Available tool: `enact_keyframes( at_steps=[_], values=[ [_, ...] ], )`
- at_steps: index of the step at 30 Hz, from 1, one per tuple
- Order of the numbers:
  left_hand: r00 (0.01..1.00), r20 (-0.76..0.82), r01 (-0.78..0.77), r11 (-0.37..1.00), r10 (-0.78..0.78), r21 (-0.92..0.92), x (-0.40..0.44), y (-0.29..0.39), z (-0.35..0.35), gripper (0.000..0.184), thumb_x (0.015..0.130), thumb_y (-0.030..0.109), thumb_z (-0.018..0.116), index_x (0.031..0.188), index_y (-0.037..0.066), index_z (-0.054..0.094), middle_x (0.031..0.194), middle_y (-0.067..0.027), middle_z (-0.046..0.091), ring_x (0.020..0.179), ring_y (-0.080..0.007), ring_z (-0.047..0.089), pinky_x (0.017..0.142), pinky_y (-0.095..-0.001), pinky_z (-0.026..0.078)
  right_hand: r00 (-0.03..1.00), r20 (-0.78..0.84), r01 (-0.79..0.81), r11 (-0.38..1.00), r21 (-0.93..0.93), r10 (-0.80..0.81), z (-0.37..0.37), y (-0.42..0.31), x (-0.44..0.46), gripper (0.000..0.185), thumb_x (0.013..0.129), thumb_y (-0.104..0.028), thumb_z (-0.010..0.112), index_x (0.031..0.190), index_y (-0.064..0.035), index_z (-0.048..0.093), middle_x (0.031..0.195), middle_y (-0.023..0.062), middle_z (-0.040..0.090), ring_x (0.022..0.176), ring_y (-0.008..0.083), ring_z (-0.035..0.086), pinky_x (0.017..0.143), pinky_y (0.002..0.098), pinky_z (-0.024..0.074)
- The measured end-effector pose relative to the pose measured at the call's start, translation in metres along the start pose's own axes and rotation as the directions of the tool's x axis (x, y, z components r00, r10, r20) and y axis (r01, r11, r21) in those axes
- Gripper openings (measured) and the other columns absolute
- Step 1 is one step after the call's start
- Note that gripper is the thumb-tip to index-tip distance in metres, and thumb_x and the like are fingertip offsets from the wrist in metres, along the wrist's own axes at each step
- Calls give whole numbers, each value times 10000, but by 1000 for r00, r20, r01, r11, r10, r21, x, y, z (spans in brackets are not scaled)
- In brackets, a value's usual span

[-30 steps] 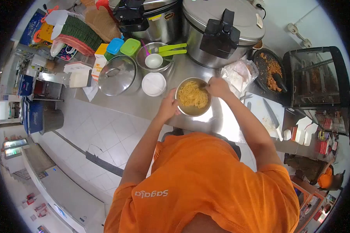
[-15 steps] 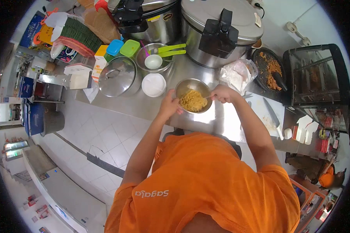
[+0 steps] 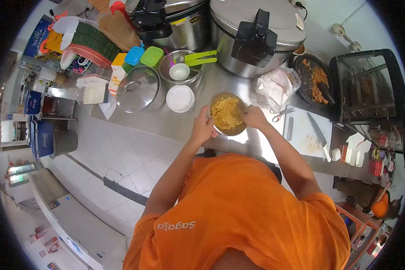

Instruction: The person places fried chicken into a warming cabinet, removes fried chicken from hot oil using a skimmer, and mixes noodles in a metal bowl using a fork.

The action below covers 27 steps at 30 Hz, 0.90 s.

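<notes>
A steel bowl (image 3: 232, 132) of yellow noodles (image 3: 226, 112) is at the front edge of the counter. My left hand (image 3: 204, 126) grips its left rim, thumb up by the edge. At the right rim my right hand (image 3: 254, 118) is closed around a thin metal utensil, whose end is hidden by fingers and noodles. Right of that hand lie scissors (image 3: 282, 113) and a white cutting board (image 3: 305, 143) with a knife (image 3: 318, 135). A crumpled plastic bag (image 3: 276, 87) sits just behind.
Two large steel cookers (image 3: 256, 27) stand at the back. To the left are a lidded pot (image 3: 138, 90), a white round container (image 3: 180, 98) and a bowl with green-handled tools (image 3: 200, 57). A stone mortar (image 3: 308, 87) with reddish paste and a glass case (image 3: 364, 87) are at right.
The noodles have shifted from the near side of the bowl toward its far left. My right hand has turned at the rim, and the utensil handle that showed before is now hidden.
</notes>
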<state>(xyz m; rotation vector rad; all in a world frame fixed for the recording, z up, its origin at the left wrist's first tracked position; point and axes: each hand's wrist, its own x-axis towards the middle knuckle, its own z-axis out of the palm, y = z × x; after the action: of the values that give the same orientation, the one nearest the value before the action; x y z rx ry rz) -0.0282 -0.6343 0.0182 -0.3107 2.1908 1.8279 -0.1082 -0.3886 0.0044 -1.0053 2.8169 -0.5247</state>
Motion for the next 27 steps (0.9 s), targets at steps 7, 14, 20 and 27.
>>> enact_keyframes(
  at_steps=[7,14,20,27],
  values=[
    [997,54,-49,999,49,1,-16,5,17,548,1006,22,459,1515,17,256,694,-154,675,547,-211,690,488,-325,583,728,625,-650,-7,760,281,14,19,-15,189,853,-144,614,699,-35,600,513,-14,399,432,95,353,416,289,251],
    [996,67,67,973,-54,-221,-1,-51,-13,655,1022,38,470,1571,33,112,770,-187,663,585,-259,700,502,-345,598,737,634,-618,-143,773,236,1,37,-21,210,896,-127,623,711,-40,580,520,-20,417,404,69,307,387,258,212],
    [997,-6,78,966,-82,-246,2,-55,-19,575,1013,24,465,1533,63,223,740,-182,664,554,-239,691,480,-335,586,856,376,-513,674,532,355,-17,58,-10,166,813,-183,657,773,-48,747,752,60,687,546,207,574,470,342,455],
    [997,-23,67,977,-74,-205,4,-56,-20,570,1000,12,448,1524,49,227,748,-177,667,552,-237,691,479,-335,587,826,164,-505,837,-212,540,-111,-15,19,326,886,-312,652,990,-16,739,962,214,720,979,381,707,830,462,577]
  ],
)
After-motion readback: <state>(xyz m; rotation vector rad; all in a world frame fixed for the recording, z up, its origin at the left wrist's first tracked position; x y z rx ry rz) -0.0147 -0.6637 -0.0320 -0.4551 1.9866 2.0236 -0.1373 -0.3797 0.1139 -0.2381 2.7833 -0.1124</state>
